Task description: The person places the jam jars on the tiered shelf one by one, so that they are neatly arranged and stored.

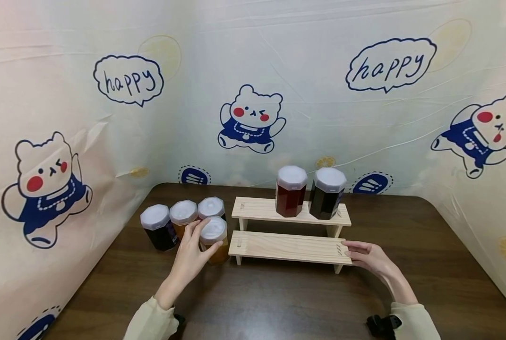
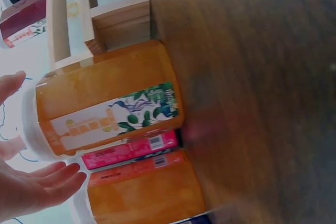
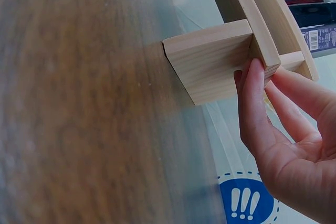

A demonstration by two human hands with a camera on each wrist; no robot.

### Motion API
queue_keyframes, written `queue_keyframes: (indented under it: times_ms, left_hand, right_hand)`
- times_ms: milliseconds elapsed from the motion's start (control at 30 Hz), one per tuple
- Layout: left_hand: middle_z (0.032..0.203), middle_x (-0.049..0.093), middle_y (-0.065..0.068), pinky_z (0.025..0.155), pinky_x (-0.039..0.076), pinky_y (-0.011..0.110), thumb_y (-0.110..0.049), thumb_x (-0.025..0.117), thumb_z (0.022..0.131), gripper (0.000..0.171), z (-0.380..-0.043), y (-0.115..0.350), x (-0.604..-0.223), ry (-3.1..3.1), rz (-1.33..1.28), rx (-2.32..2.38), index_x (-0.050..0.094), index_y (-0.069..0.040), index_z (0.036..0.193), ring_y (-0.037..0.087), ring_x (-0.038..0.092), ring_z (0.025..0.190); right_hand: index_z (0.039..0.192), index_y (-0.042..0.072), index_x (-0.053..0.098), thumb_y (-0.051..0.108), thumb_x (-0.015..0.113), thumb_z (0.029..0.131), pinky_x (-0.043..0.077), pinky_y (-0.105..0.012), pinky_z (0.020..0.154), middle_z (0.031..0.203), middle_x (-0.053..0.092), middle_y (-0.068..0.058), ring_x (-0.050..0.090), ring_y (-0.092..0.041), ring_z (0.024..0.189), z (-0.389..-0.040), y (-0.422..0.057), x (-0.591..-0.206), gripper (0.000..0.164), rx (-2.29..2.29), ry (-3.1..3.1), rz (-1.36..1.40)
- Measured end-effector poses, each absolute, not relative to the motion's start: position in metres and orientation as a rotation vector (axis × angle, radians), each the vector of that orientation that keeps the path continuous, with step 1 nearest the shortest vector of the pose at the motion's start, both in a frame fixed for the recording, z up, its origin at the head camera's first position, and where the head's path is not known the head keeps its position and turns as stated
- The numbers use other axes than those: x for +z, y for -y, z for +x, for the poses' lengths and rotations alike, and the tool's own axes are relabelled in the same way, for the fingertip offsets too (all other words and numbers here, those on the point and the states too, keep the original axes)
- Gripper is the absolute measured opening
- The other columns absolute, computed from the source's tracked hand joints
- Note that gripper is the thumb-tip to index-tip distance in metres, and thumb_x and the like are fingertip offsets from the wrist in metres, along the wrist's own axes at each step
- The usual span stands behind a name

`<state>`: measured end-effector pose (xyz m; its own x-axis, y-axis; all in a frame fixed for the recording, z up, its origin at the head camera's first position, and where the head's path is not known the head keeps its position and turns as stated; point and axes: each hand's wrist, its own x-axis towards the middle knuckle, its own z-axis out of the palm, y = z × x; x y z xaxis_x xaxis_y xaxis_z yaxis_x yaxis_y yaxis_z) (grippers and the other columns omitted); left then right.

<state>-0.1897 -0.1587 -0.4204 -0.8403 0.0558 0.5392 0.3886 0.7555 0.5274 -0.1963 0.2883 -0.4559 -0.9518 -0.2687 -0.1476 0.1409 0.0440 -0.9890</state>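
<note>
My left hand (image 1: pixel 192 255) spans the white lid of a jar of orange-coloured contents (image 1: pixel 219 255), index finger at the lid's far edge and thumb at its near right side. The jar stands upright on the table beside the shelf's left end; its leaf-patterned label (image 2: pixel 142 108) shows in the left wrist view. At the other end, my right hand (image 1: pixel 373 259) pinches the lower board of a two-step wooden shelf (image 1: pixel 287 246), fingertips at the corner (image 3: pixel 270 66). Two jars, a dark red one (image 1: pixel 289 200) and a near-black one (image 1: pixel 324 204), stand on the upper step.
Behind and left of my left hand stand a dark jar (image 1: pixel 161 238), another orange jar (image 1: pixel 180 230) and a third lidded jar (image 1: pixel 212 208), close together. The brown table (image 1: pixel 274 302) ends at a printed cloth (image 1: pixel 312 113) behind and at both sides.
</note>
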Motion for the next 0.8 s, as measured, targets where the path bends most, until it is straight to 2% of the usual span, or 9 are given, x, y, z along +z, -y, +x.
queue_keyframes:
  times_ms: [167,567,800]
  left_hand:
    - [0.116,0.042,0.023,0.076,0.042,0.05,-0.022,0.074,0.071,0.061,-0.194,0.161,-0.428,2.476,-0.343,-0.903,0.046,-0.004,0.123,0.037,0.051,0.095]
    - [0.113,0.044,0.021,0.079,0.043,0.048,-0.021,0.074,0.071,0.062,-0.199,0.163,-0.437,2.495,-0.348,-0.946,0.045,-0.001,0.122,0.035,0.051,0.097]
    - [0.107,0.047,0.018,0.076,0.045,0.046,-0.019,0.077,0.067,0.062,-0.202,0.164,-0.439,2.436,-0.375,-0.95,0.047,-0.001,0.118,0.032,0.053,0.094]
  right_hand:
    - [0.119,-0.004,0.052,0.006,0.057,0.084,0.049,-0.027,0.074,0.105,0.059,-0.002,0.06,-0.008,0.087,-0.196,-0.289,-0.457,0.037,-1.973,-2.042,-0.135]
    - [0.123,-0.013,0.043,0.007,0.057,0.085,0.049,-0.028,0.075,0.108,0.058,-0.006,0.06,-0.008,0.088,-0.197,-0.289,-0.457,0.045,-1.946,-2.07,-0.126]
    - [0.122,-0.01,0.047,0.005,0.056,0.085,0.049,-0.028,0.075,0.106,0.059,-0.003,0.06,-0.008,0.088,-0.197,-0.29,-0.46,0.041,-1.968,-2.05,-0.138]
